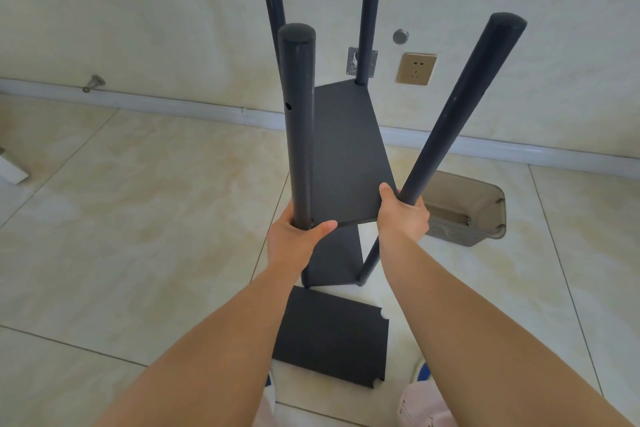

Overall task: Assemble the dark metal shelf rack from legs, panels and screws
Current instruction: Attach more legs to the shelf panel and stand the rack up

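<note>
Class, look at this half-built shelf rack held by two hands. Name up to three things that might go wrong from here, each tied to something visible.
1. The near right leg splays outward, so the raised panel may slip off its corner.
2. The left hand and right hand grip at the panel's edge; fingers might get pinched.
3. A spare panel lies on the floor by the feet, a possible trip hazard.

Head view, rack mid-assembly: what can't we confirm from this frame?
- Far legs: tops cut off by the upper frame edge.
- Joint where the near left leg meets the raised panel: hidden by the left hand; no screw can be made out.
- Right hand grip: fingers hidden behind the near right leg and the panel corner.
- Loose panel on the floor: near corners hidden by the forearms.
</note>
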